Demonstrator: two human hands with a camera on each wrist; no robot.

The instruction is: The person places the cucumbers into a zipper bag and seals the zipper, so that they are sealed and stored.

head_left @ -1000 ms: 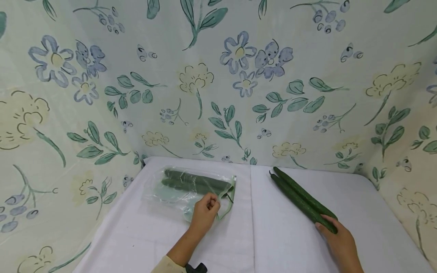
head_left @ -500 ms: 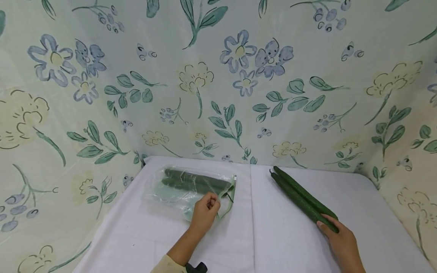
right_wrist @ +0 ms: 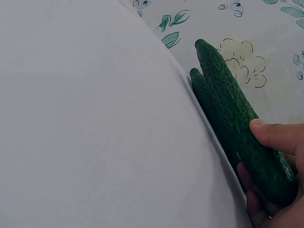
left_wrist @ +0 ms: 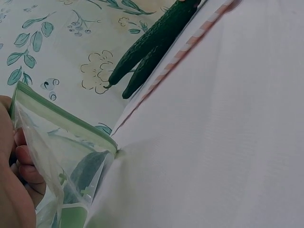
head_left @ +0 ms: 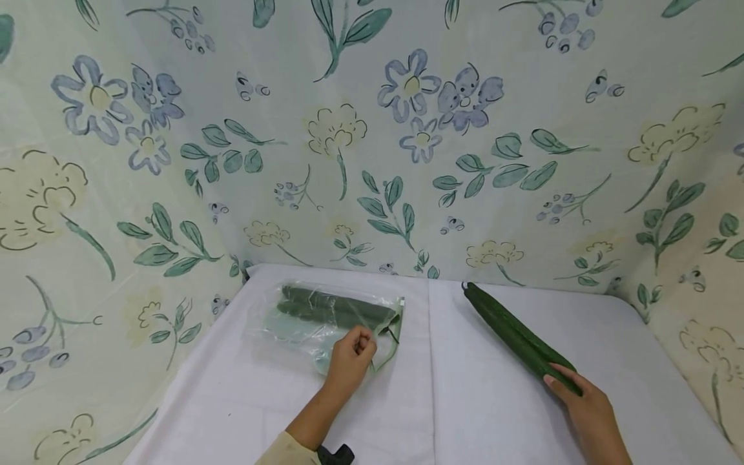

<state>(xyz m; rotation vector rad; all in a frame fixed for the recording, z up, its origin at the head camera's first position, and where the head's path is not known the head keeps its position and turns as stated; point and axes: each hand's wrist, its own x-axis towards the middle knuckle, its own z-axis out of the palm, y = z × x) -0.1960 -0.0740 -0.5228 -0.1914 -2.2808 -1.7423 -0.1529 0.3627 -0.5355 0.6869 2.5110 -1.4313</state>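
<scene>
My left hand (head_left: 349,361) pinches the edge of a clear zip bag (head_left: 299,330) near its mouth. The bag lies on its side with dark green cucumbers (head_left: 343,310) inside. In the left wrist view its green zip strip (left_wrist: 61,114) is seen, with curled fingers (left_wrist: 28,166) behind the plastic. To the right, my right hand (head_left: 589,410) grips the near end of a long cucumber (head_left: 520,345), thumb on one side and fingers beneath. A second cucumber (head_left: 555,355) lies close alongside it; whether the hand also holds that one, I cannot tell.
A white cloth (head_left: 488,407) covers the table, with a seam running down its middle. Floral fabric (head_left: 372,142) hangs behind and at both sides. A black band (head_left: 336,454) shows at the left wrist.
The gripped cucumber has shifted slightly to the right and its stem end now overlaps the second cucumber's tip. My right hand has moved slightly right. The left hand and bag stay nearly still.
</scene>
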